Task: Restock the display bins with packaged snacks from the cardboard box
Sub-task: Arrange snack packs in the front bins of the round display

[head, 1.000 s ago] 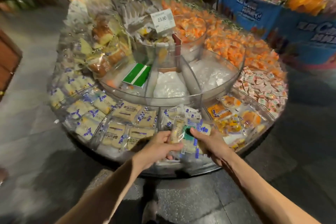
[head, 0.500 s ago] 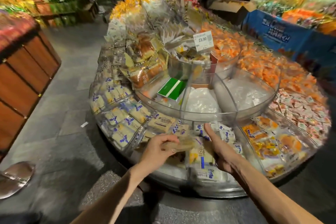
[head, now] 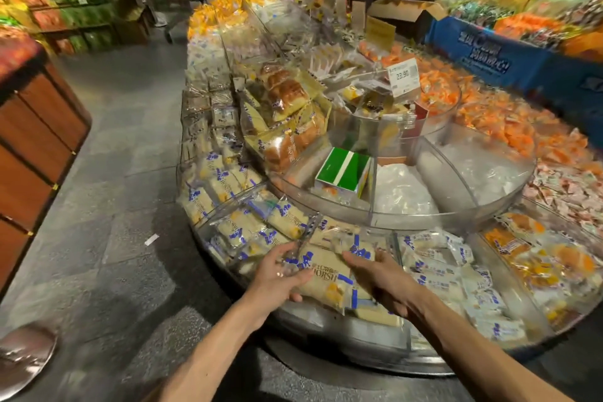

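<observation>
One HORSH packet [head: 326,282]: left hand [head: 277,276] grips, right hand [head: 381,281] touches.

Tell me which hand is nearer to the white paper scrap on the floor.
Left. The left hand holds the HORSH snack pack, right of the white paper scrap; the right hand rests on that pack's other side, farther from the scrap.

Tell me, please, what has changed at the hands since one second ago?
The pack that the left hand held upright now lies flat in the near bin; the left hand still grips its end. The right hand has let go and rests open on the packs. Green box and price tag stayed.
</observation>
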Motion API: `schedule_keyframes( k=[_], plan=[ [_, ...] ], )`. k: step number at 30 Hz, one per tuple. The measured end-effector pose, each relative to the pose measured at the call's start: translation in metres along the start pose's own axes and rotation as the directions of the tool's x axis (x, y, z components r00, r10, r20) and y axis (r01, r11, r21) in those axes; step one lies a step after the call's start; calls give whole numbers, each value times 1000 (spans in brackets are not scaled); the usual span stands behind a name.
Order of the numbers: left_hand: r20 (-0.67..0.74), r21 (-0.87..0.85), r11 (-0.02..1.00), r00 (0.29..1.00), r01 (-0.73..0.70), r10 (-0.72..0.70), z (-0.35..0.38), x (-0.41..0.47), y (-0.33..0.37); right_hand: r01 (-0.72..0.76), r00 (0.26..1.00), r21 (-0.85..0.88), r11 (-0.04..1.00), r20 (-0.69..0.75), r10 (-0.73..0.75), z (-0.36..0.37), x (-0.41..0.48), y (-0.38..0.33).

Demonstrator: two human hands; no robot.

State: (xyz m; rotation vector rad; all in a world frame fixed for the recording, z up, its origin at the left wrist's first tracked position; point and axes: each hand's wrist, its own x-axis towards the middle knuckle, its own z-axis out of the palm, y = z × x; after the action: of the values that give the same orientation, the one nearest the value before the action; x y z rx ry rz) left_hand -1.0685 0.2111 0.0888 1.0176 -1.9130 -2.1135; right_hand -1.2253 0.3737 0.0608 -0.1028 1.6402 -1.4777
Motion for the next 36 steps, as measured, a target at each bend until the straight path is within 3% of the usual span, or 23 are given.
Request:
schedule_keyframes(
  k=[3, 8, 10, 16, 18, 21, 24, 25, 26, 27, 28, 29, 30, 31, 33, 36],
  plan=[
    [-93, 9, 1000, 995, -21, 21, -41, 27, -1, -18, 997, 68, 998, -70, 22, 9, 16, 4],
    [-261, 265, 964, 964, 13, 58, -86, 88, 0, -41, 991, 217, 975, -119, 68, 25, 18, -9],
    [-236, 322, 946, 970, 17, 63, -89, 108, 0, -55, 991, 281, 958, -103, 87, 25, 22, -10],
    [-117, 523, 852, 991, 2, 70, -77, 144, -10, -92, 974, 255, 963, -178, 140, 34, 17, -24],
    [-109, 662, 749, 991, 18, 72, -70, 147, -18, -77, 973, 238, 968, -194, 125, 37, 17, -27],
    [-80, 897, 443, 982, -3, 169, -67, 153, -27, -58, 984, 212, 975, -154, 92, 38, 20, -27],
    [-76, 988, 149, 971, 43, 225, -73, 160, -34, -44, 992, 201, 979, -108, 67, 36, 25, -23],
    [-80, 993, 100, 964, 56, 253, -75, 159, -33, -44, 994, 188, 981, -90, 62, 36, 25, -24],
    [-82, 991, 128, 953, 46, 293, -74, 157, -33, -41, 996, 167, 985, -66, 52, 37, 26, -24],
    [-86, 975, 224, 935, 7, 344, -70, 151, -31, -41, 998, 136, 990, -43, 47, 37, 27, -25],
    [-124, 897, 440, 929, -46, 349, -65, 144, -27, -49, 998, 88, 995, -30, 52, 40, 28, -27],
    [-163, 723, 688, 951, -66, 261, -59, 136, -21, -52, 999, 22, 998, -13, 52, 42, 29, -28],
    [-136, 487, 873, 984, -31, 112, -55, 128, -15, -48, 999, -60, 997, 13, 49, 46, 31, -29],
    [-50, 296, 954, 998, 41, -28, -53, 119, -9, -41, 998, -158, 987, 46, 48, 51, 34, -31],
    [136, 246, 965, 982, 95, -131, -53, 101, -4, -30, 991, -371, 928, 111, 76, 64, 40, -35],
    [179, 276, 960, 980, 39, -91, -69, 83, -16, 56, 973, -583, 810, 215, 88, 88, 49, -33]
  ],
)
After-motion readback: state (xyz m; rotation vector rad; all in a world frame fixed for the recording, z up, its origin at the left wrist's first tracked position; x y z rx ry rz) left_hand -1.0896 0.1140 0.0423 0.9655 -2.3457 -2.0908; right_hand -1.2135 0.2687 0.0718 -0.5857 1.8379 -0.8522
